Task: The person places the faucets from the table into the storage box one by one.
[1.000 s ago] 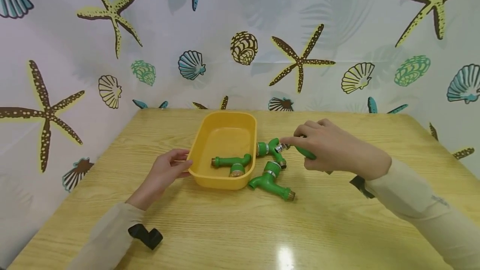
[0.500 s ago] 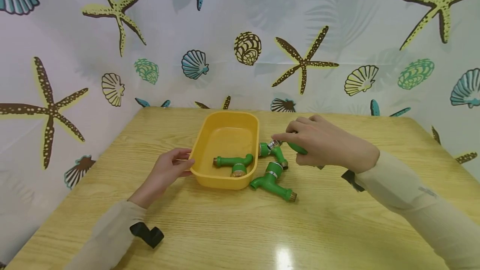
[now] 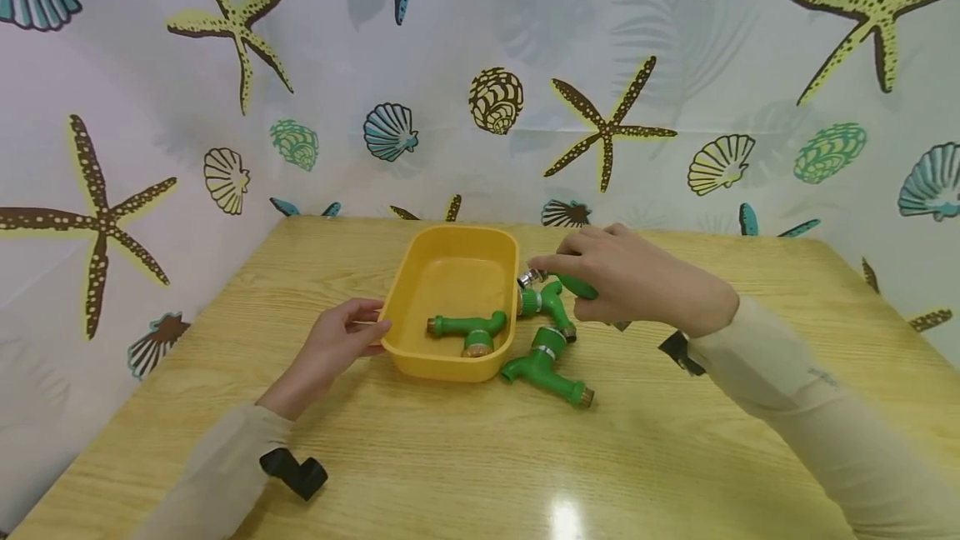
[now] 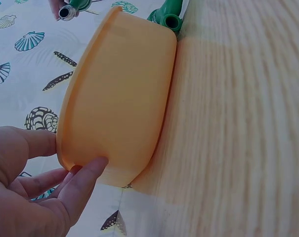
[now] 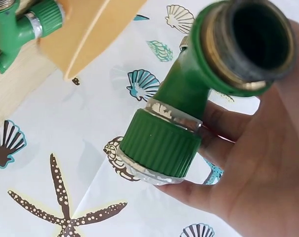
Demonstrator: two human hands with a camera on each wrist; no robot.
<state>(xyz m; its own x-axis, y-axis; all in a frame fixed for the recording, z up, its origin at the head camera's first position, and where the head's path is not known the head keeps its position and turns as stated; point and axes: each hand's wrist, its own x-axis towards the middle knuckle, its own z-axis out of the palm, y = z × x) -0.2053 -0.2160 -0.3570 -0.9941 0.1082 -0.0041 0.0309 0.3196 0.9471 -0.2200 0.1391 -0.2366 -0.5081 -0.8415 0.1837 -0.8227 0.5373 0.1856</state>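
Note:
In the head view, my left hand [image 3: 339, 338] holds the near left corner of a yellow plastic basin [image 3: 397, 362]. In the left wrist view its fingers [image 4: 85, 190] are at the basin's rim and outer wall. My right hand [image 3: 626, 277] grips a green tap [image 3: 577, 286] raised beside the basin's right rim, its metal end pointing at the basin. The right wrist view shows this tap's ribbed green collar and wide threaded opening, with the palm covering part of it. Another green tap [image 3: 459, 323] lies inside the basin.
Two more green taps, a far tap [image 3: 551, 302] and a near tap [image 3: 542, 367], lie on the wooden table [image 3: 420, 457] against the basin's right side. A white cloth [image 3: 450, 32] printed with starfish and shells stands behind the table and along its sides.
My right hand has moved left with the tap, bringing its metal end from over the far tap to the basin's right rim. My left hand stays at the basin's corner.

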